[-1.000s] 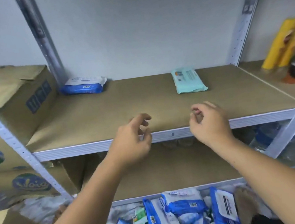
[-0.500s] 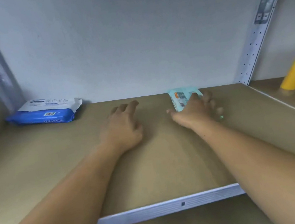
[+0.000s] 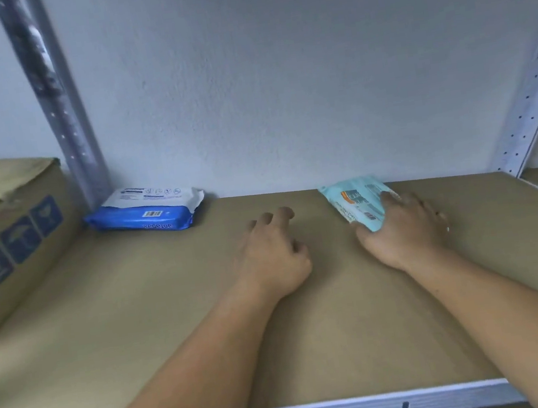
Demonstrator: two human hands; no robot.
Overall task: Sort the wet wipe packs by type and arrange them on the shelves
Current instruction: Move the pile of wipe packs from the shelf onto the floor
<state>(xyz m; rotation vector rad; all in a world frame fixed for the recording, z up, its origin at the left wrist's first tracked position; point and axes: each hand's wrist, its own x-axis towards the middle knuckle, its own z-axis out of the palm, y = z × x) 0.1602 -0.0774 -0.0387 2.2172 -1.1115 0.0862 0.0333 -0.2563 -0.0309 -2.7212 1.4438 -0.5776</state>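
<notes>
Both arms reach far across the shelf (image 3: 132, 326); the left hand (image 3: 273, 255) rests knuckles-up on the board, fingers loosely curled and holding nothing; the right hand (image 3: 406, 229) grips the near right end of the teal pack (image 3: 355, 202), which lies far right, by the wall; the blue pack (image 3: 144, 211) lies far left beside the cardboard box (image 3: 6, 237).

Your right hand (image 3: 406, 229) grips the teal pack (image 3: 357, 201) right of center on the shelf (image 3: 139, 325); your left hand (image 3: 271, 255) rests loosely curled beside it. A blue pack (image 3: 144, 211) lies at left, near a box (image 3: 6, 240).
</notes>
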